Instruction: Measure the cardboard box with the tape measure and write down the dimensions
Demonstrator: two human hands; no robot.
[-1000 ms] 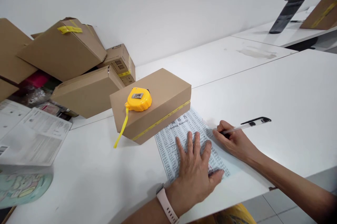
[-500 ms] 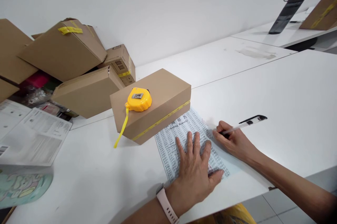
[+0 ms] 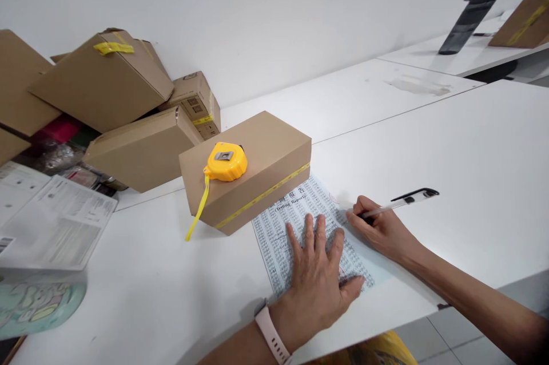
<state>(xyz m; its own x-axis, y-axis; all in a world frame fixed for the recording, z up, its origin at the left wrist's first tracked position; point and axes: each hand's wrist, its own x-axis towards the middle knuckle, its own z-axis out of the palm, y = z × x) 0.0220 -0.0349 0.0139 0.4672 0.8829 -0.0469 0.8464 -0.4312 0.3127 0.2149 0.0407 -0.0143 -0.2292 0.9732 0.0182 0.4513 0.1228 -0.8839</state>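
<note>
My left hand (image 3: 316, 276) lies flat with fingers spread on a printed paper sheet (image 3: 287, 222) on the white table (image 3: 171, 290). My right hand (image 3: 381, 229) is closed round a clear pen with a black cap (image 3: 403, 201), its tip on the sheet's right part. Just behind the sheet sits a cardboard box (image 3: 261, 165) with a yellow tape strip. A yellow tape measure (image 3: 226, 162) rests on the box top, its yellow strap hanging down the front.
Several cardboard boxes (image 3: 107, 82) are piled at the back left against the wall. Printed leaflets (image 3: 51, 222) and a pale green object (image 3: 34, 305) lie at the left. Another box (image 3: 523, 22) and a black stand (image 3: 476, 10) sit on a far table at the right.
The pen's upper end has wobbled slightly as my right hand works on the sheet. My left hand and the box have stayed put.
</note>
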